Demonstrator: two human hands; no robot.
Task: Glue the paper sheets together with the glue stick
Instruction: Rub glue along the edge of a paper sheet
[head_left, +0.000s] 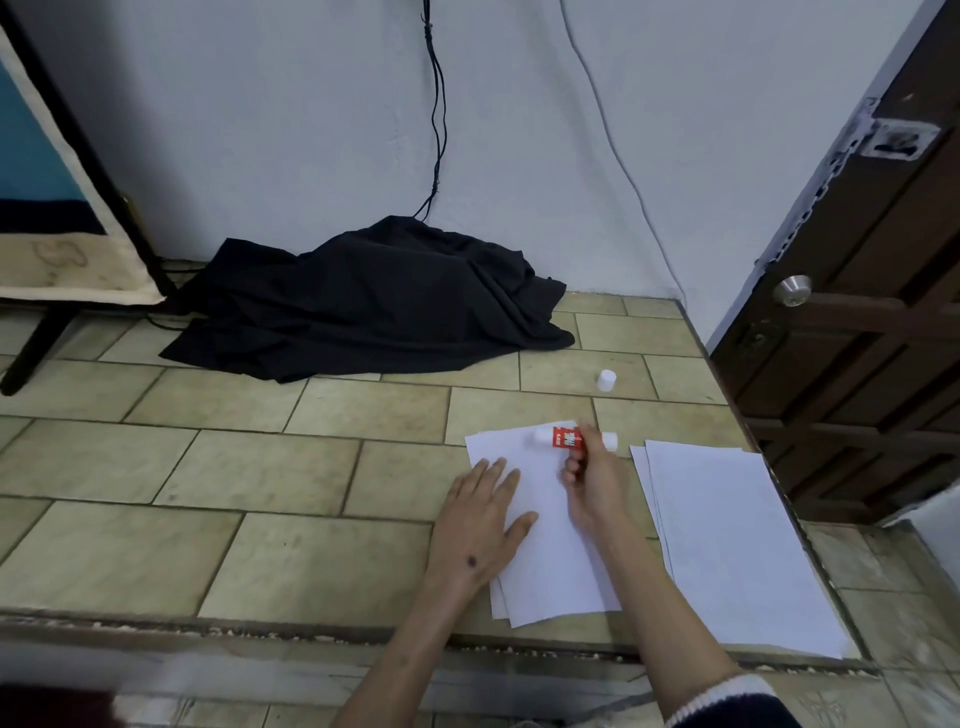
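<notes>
A small stack of white paper sheets (550, 566) lies on the tiled surface in front of me. My left hand (480, 525) presses flat on its left side, fingers spread. My right hand (592, 483) grips a red-and-white glue stick (566, 437), held sideways over the top edge of the stack, its uncapped end pointing left. The stick looks blurred. Its white cap (606, 380) stands on the tiles farther back. A second pile of white sheets (737, 545) lies to the right.
A black cloth (374, 301) is heaped against the wall at the back, with cables hanging above it. A dark wooden door (872, 322) stands at the right. A framed board (57, 208) leans at the left. The tiled ledge ends at a rough front edge (311, 631).
</notes>
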